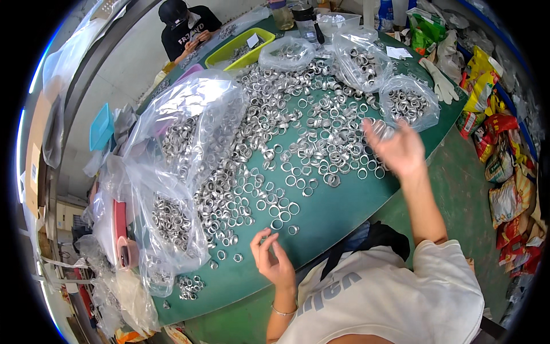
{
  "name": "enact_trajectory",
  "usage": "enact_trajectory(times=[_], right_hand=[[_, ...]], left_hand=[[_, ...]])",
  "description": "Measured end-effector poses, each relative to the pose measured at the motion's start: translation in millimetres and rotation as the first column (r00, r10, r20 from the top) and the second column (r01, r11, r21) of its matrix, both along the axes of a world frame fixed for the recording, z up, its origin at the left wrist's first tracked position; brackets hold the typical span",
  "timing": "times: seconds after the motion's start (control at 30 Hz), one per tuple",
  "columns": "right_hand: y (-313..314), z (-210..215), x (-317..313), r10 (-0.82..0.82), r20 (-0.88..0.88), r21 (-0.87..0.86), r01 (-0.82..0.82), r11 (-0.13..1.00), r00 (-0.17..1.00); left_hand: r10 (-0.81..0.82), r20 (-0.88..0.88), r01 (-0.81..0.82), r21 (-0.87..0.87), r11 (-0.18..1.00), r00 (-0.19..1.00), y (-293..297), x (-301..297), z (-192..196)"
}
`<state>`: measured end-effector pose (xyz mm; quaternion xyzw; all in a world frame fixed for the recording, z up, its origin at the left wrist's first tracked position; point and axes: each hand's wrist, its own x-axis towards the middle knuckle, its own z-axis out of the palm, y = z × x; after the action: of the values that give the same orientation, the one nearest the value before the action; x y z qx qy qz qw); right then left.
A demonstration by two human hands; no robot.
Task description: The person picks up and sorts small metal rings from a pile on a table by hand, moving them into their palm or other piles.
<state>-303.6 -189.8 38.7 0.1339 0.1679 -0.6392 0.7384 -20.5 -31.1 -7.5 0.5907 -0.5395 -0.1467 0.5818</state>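
Note:
Small silver metal rings (329, 135) lie in a wide loose heap across the green table (332, 209). My left hand (272, 261) is held over the near edge of the table, its fingers apart and loosely bent, with nothing visible in it. A few separate rings (277, 223) lie just beyond its fingertips. My right hand (403, 150) is at the right side of the heap, beside a clear plastic bag of rings (409, 103). Some blurred rings (381, 129) show between its thumb and fingers, seemingly in its grip.
Large clear plastic bags (197, 143) with rings cover the table's left side. At the back are another ring-filled bag (364, 60), a yellow-green tray (243, 47) and a dark cup (306, 26). White gloves (440, 81) lie at the right corner. A person (186, 31) works beyond.

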Motion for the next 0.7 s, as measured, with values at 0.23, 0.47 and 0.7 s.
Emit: enact_trajectory(times=[0.23, 0.47, 0.7], right_hand=[[-14, -14, -16, -0.304, -0.6, -0.297, 0.147, 0.944, 0.74], [0, -54, 66, -0.51, -0.381, -0.133, -0.5, 0.856, -0.771], [50, -60, 135, -0.715, -0.392, -0.015, -0.772, 0.635, -0.58]], left_hand=[[-0.117, 0.121, 0.106, 0.092, 0.99, 0.986, -7, -7, 4], [-0.261, 0.612, -0.027, 0.42, 0.907, 0.747, -34, -3, 3], [-0.273, 0.608, -0.063, 0.473, 0.879, 0.746, -34, 7, -7]])
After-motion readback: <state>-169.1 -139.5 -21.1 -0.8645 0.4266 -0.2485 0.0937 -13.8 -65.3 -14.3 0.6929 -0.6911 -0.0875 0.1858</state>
